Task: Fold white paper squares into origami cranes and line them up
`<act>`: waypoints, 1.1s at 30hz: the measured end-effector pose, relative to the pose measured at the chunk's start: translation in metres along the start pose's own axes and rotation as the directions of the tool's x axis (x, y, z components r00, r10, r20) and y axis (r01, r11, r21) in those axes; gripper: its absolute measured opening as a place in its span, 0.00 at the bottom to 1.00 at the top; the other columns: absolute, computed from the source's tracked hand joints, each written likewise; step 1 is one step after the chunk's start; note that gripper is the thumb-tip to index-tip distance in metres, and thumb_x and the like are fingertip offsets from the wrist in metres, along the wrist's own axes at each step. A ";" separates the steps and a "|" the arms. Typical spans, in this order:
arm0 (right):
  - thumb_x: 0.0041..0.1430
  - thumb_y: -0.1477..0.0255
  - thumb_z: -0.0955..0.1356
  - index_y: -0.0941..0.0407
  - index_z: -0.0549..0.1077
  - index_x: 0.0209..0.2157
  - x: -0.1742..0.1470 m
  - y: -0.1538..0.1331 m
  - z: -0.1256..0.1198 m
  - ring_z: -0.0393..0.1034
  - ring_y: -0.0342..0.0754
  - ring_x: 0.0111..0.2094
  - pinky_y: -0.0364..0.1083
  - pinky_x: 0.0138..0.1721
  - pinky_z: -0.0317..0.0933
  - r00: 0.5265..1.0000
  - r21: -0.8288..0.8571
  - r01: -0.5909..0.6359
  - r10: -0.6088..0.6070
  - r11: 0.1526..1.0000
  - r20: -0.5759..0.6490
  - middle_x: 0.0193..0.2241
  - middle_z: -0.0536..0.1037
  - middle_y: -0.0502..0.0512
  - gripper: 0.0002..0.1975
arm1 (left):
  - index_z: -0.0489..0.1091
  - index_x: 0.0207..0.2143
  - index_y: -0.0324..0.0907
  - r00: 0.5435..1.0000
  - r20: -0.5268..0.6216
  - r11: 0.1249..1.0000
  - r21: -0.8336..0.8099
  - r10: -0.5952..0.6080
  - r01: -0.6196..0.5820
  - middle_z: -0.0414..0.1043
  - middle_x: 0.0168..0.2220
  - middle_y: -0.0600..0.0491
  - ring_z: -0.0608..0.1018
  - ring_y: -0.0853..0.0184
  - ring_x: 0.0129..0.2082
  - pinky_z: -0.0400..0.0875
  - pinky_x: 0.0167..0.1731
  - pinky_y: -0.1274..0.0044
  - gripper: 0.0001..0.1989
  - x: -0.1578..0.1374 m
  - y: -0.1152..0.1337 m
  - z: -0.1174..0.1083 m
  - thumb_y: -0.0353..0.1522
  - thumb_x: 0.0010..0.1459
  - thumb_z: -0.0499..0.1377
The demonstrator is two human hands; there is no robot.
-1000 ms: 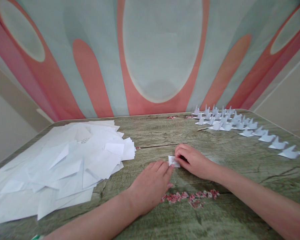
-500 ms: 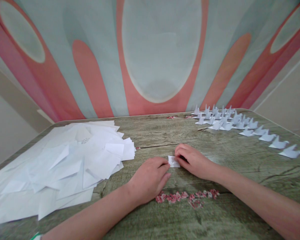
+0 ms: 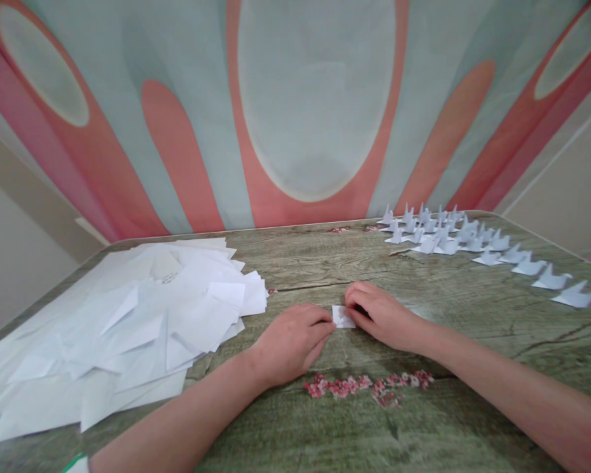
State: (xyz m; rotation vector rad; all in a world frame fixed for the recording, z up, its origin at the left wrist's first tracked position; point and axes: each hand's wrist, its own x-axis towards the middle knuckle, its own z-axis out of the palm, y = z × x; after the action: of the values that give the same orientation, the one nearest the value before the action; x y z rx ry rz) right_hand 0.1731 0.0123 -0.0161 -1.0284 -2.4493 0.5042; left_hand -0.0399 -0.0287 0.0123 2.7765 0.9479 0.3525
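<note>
Between my hands, at the middle of the table, lies a small folded piece of white paper. My left hand has its fingers pressed together, with the fingertips at the paper's left edge. My right hand is curled with thumb and fingers pinching the paper's right part, which they partly cover. The fine folds of the paper are too small to make out.
A wide heap of loose white paper sheets covers the left of the wood-patterned table. Several folded white paper birds stand in rows at the back right. Behind the table hangs a pink and grey-green patterned backdrop.
My left thumb has drawn in under the fingers, so the left hand looks more closed. The right hand and the paper have hardly moved.
</note>
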 end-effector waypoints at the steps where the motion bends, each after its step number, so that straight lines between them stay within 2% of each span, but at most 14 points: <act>1: 0.55 0.78 0.62 0.56 0.65 0.27 0.000 0.000 0.000 0.62 0.47 0.34 0.48 0.37 0.59 1.000 -0.005 -0.002 0.002 1.000 0.003 0.31 0.68 0.54 0.05 | 0.68 0.45 0.38 1.000 0.005 1.000 0.000 0.005 -0.005 0.70 0.43 0.47 0.70 0.64 0.45 0.65 0.47 0.71 0.14 0.000 0.000 0.000 0.26 0.59 0.48; 6: 0.56 0.78 0.62 0.57 0.65 0.28 0.000 -0.001 0.000 0.62 0.48 0.35 0.48 0.38 0.59 1.000 -0.022 -0.005 0.005 1.000 0.002 0.31 0.68 0.55 0.04 | 0.65 0.47 0.39 1.000 0.001 0.998 -0.063 0.002 -0.002 0.68 0.48 0.48 0.68 0.66 0.49 0.62 0.51 0.72 0.15 -0.001 -0.001 0.001 0.27 0.59 0.47; 13: 0.56 0.77 0.62 0.56 0.65 0.28 0.000 0.002 0.001 0.62 0.47 0.34 0.48 0.37 0.59 1.000 -0.011 0.008 -0.008 1.000 0.002 0.31 0.68 0.54 0.04 | 0.60 0.47 0.39 0.995 0.058 0.995 -0.067 -0.076 0.080 0.69 0.44 0.47 0.70 0.65 0.46 0.64 0.49 0.71 0.17 -0.001 0.000 -0.005 0.23 0.55 0.46; 24: 0.55 0.78 0.63 0.56 0.64 0.27 0.000 0.000 0.000 0.62 0.47 0.33 0.47 0.36 0.59 1.000 -0.002 0.014 -0.014 1.000 -0.008 0.30 0.68 0.54 0.05 | 0.59 0.48 0.38 0.994 0.094 0.996 0.062 0.052 -0.058 0.69 0.45 0.45 0.70 0.62 0.47 0.63 0.48 0.70 0.19 0.001 0.000 -0.008 0.23 0.53 0.48; 33: 0.55 0.78 0.62 0.56 0.64 0.27 0.001 0.001 0.002 0.62 0.47 0.34 0.47 0.37 0.59 1.000 -0.041 -0.003 0.003 0.999 -0.014 0.30 0.68 0.54 0.04 | 0.55 0.55 0.38 0.993 0.078 0.995 0.040 0.093 -0.096 0.66 0.48 0.45 0.67 0.63 0.49 0.60 0.50 0.70 0.21 0.002 -0.002 -0.002 0.24 0.57 0.47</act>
State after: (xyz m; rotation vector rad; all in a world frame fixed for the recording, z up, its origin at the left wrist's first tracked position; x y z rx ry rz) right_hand 0.1718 0.0129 -0.0181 -1.0483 -2.4559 0.4487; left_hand -0.0405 -0.0254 0.0139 2.8587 0.8181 0.2400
